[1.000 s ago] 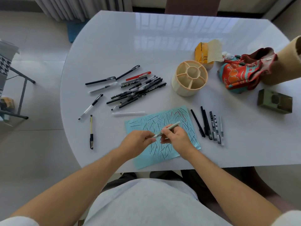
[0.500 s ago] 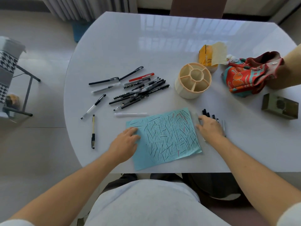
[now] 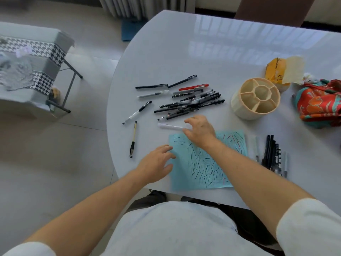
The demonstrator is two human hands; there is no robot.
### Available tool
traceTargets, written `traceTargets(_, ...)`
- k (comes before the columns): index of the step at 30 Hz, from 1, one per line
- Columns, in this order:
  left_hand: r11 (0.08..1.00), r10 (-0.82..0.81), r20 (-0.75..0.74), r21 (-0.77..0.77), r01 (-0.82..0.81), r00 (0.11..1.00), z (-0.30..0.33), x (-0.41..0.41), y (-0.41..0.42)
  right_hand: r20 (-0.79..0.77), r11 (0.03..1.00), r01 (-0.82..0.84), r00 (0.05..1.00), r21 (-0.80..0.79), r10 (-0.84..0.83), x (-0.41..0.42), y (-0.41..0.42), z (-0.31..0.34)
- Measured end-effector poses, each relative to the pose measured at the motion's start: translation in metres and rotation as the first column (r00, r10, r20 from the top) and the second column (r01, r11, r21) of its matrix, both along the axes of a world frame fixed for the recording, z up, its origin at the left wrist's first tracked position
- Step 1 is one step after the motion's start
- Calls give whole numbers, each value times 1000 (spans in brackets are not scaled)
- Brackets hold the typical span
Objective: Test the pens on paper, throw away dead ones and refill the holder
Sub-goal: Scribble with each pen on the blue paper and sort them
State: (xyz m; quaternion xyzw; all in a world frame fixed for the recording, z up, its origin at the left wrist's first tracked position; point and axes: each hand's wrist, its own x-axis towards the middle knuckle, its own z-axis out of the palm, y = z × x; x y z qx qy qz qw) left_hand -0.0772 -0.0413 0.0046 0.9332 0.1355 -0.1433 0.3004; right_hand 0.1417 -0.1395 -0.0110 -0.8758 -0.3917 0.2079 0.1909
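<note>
Right hand reaches across blue paper toward clear white pen at its 9 o'clock; fingers spread, thumb tip near pen's end, contact blurred, probably not yet gripping. Left hand flat, fingers relaxed, tips on paper's left edge. Paper covered in scribble strokes, lies at near edge of white worktop. Pile of pens at paper's 12 o'clock. Beige pen holder at 1 o'clock, compartments bare. Row of dark pens at paper's 3 o'clock. Yellow-barrelled pen at 9 o'clock.
</note>
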Motion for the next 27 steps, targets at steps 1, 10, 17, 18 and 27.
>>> traceTargets(1, 1000, 22, -9, -4, -22, 1000, 1, -4, 2, 37, 999, -27, 999, -37, 29, -2, 7, -4)
traceTargets(10, 847, 498, 46, -242, -474, 866, 9, -6, 29, -288, 994, 12, 957, 110, 20, -12, -24, 29)
traceTargets(17, 942, 184, -31, -280, -185, 982, 17, 23, 23, -714, 893, 414, 679, 178, -173, -43, -82, 58)
traceTargets(18, 959, 117, -33, -257, -122, 993, 18, 26, 18, -783, 834, 515, 595, 199, -180, -47, -86, 57)
traceTargets(27, 989, 28, -79, -146, -39, 997, 27, 27, -5, -885, 636, 760, 380, 134, -268, -97, -73, 37)
